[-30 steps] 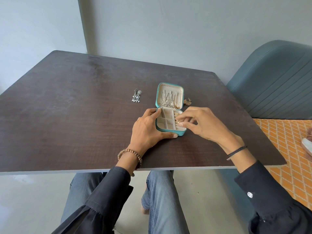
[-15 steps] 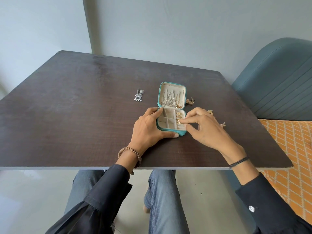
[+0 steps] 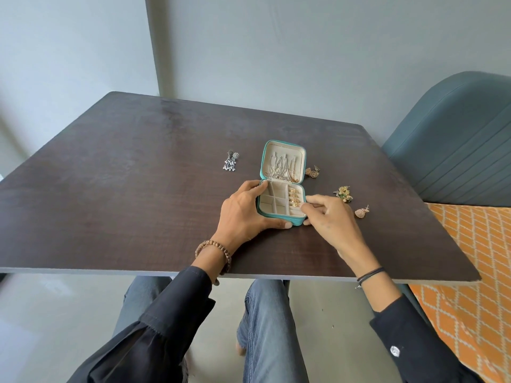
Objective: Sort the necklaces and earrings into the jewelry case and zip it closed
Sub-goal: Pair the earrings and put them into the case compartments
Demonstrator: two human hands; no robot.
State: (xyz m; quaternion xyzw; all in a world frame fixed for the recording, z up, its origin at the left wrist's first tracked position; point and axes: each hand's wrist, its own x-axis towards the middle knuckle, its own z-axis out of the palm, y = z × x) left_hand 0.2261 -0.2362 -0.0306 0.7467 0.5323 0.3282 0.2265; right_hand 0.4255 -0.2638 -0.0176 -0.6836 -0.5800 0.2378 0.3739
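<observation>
The teal jewelry case (image 3: 300, 221) lies open on the dark table (image 3: 138, 189). Its lid (image 3: 283, 146) stands up, with necklaces (image 3: 282, 168) hanging inside. Several gold pieces (image 3: 293, 199) fill the right column of the base. My left hand (image 3: 243, 214) grips the base's left side, thumb along the front edge. My right hand (image 3: 329, 217) has curled fingertips on the right rim and its thumb at the front right corner. Loose earrings lie around: a silver pair (image 3: 231, 161), a gold pair (image 3: 312, 171), a green-gold flower pair (image 3: 343, 193) and a rose-gold one (image 3: 361, 212).
A blue-grey upholstered chair (image 3: 453, 139) stands beyond the table's right side. An orange patterned rug (image 3: 475, 258) covers the floor to the right. The table's near edge (image 3: 249, 273) runs above my knees. A grey wall stands behind the table.
My right hand has drawn its fingers out of the case's right column to the right rim, uncovering the gold pieces and the earrings lying to the right. My left hand has kept its grip.
</observation>
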